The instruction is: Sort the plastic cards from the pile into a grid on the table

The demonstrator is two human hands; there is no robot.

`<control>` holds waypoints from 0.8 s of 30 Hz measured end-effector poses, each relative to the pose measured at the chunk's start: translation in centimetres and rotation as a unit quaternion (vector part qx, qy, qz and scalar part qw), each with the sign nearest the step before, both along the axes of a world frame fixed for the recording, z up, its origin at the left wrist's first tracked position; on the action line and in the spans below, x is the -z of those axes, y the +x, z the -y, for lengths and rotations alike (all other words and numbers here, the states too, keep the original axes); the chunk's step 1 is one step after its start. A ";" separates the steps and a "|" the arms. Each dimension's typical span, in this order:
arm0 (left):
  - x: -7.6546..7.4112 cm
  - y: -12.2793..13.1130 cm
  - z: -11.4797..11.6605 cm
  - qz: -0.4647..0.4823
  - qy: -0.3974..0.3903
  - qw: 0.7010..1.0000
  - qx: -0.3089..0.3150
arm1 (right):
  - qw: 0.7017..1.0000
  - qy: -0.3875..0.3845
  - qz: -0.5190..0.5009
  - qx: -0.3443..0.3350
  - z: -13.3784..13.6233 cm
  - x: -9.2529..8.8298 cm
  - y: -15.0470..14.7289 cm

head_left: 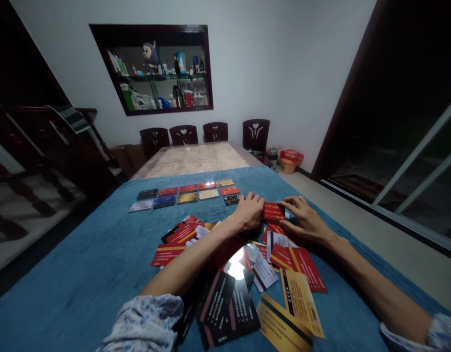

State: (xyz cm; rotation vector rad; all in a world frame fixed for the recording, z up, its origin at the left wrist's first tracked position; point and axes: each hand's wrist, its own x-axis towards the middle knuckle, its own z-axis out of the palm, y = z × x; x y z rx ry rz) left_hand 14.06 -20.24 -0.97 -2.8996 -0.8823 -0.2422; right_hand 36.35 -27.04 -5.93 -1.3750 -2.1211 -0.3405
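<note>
A red card [274,211] with gold print is held up between my two hands over the right side of the table. My left hand [249,211] is closed at its left end, fingers curled, the fingertips partly hidden. From the right, my right hand [304,218] pinches it with thumb and fingers. Just beyond my left hand lies a black card [231,199]. Loose cards are spread under and around my forearms: black cards [228,308], gold cards [300,298], red cards [302,264] and white cards [264,271].
Farther out, small card stacks stand in rows, among them a blue stack [164,201] and a gold stack [187,198]. A blue cloth [96,254] covers the near table; bare marble top [196,159] shows beyond. Dark chairs [256,134] line the far end.
</note>
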 end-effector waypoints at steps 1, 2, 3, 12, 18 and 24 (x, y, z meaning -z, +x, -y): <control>0.0 -0.3 0.0 -0.005 0.000 1.000 0.000 | 1.000 -0.001 0.001 -0.004 0.0 0.0 -0.2; 0.0 -0.5 0.0 -0.009 0.001 1.000 0.001 | 1.000 -0.002 0.003 -0.008 -0.1 -0.1 -0.4; 0.0 -0.8 0.0 -0.013 0.002 1.000 0.002 | 1.000 -0.003 0.005 -0.011 -0.2 -0.1 -0.7; 0.0 -3.0 -0.3 -0.023 0.019 1.000 0.001 | 0.998 -0.032 0.021 -0.051 -1.2 -0.8 -2.4; -0.5 -4.6 -0.6 -0.040 0.011 0.999 -0.016 | 0.995 -0.054 0.031 -0.083 -2.5 -1.7 -3.7; -1.1 -6.5 -1.2 -0.029 -0.010 0.999 -0.028 | 0.991 -0.078 0.044 -0.100 -4.0 -2.7 -5.4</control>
